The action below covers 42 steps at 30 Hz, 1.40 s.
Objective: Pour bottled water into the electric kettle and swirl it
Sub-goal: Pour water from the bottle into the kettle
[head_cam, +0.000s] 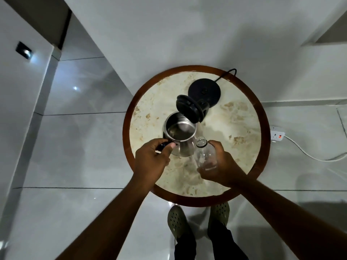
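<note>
My left hand [152,158] gripped the kettle [179,135] handle, lid up, bench [234,117] centre. Right hand [219,164] clasped the uncapped bottle [205,155], touching the kettle at its 4 o'clock. Base [204,91] at 1 o'clock.

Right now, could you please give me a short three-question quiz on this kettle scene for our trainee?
1. True or false: the kettle sits on its black base.
2. Which hand holds the glass bottle? A) left hand B) right hand
3. Fill in: the kettle's lid is ____.

Key:
1. False; the kettle stands on the round table, apart from the base.
2. B; the left hand grips the kettle's handle.
3. Open, tipped back.
</note>
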Each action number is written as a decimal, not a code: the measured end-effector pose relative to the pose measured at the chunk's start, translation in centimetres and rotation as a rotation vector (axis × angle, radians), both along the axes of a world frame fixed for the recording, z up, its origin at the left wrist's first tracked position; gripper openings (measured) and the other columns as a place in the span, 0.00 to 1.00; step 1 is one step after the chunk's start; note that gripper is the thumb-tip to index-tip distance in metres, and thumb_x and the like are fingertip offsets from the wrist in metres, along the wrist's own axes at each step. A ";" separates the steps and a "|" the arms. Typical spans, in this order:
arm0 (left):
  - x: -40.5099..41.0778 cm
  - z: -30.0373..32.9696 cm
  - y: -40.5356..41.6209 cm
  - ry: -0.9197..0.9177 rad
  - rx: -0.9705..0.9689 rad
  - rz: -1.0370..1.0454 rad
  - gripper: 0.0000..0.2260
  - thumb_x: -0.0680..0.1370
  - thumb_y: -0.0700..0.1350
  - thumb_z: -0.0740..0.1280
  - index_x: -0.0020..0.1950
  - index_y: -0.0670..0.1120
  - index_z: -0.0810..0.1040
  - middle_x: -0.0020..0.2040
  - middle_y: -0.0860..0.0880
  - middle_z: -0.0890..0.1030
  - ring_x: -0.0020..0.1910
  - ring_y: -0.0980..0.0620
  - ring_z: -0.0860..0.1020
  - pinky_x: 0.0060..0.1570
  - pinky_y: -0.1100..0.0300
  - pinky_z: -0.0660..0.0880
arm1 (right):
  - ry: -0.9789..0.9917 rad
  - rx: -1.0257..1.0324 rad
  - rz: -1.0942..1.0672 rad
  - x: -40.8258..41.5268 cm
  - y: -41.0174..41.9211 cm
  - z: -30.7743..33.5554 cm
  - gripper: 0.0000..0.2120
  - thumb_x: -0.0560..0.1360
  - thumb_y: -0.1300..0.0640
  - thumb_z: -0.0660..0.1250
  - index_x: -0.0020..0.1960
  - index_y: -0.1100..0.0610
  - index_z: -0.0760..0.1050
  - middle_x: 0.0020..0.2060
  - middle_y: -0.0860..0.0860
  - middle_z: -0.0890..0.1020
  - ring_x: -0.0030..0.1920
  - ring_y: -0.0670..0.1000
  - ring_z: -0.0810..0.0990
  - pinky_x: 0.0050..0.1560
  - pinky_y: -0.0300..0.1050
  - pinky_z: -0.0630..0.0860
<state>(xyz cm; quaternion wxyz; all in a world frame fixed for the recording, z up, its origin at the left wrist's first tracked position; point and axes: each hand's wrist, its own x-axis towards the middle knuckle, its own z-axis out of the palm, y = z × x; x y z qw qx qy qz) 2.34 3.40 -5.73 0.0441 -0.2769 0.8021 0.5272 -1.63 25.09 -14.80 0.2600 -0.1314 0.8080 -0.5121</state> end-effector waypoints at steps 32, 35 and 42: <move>-1.0 -0.6 -3.3 0.033 0.009 0.008 0.08 0.75 0.52 0.72 0.36 0.60 0.79 0.31 0.59 0.81 0.29 0.50 0.83 0.40 0.47 0.84 | -0.204 0.459 0.286 -4.9 -2.0 7.7 0.35 0.60 0.33 0.73 0.61 0.45 0.66 0.45 0.41 0.77 0.42 0.41 0.77 0.36 0.36 0.70; -1.2 -0.7 -3.1 0.029 0.007 -0.005 0.09 0.75 0.52 0.72 0.36 0.61 0.79 0.31 0.62 0.82 0.30 0.50 0.83 0.40 0.48 0.84 | -0.186 0.454 0.289 -4.7 -1.9 7.5 0.35 0.60 0.33 0.72 0.61 0.45 0.65 0.49 0.43 0.79 0.46 0.44 0.80 0.39 0.36 0.73; -1.5 -0.7 -2.7 0.018 -0.015 0.004 0.09 0.75 0.52 0.72 0.36 0.61 0.78 0.33 0.59 0.81 0.30 0.51 0.83 0.40 0.49 0.84 | -0.208 0.421 0.260 -4.3 -1.6 6.9 0.37 0.59 0.34 0.74 0.62 0.46 0.66 0.51 0.44 0.80 0.47 0.43 0.80 0.41 0.38 0.77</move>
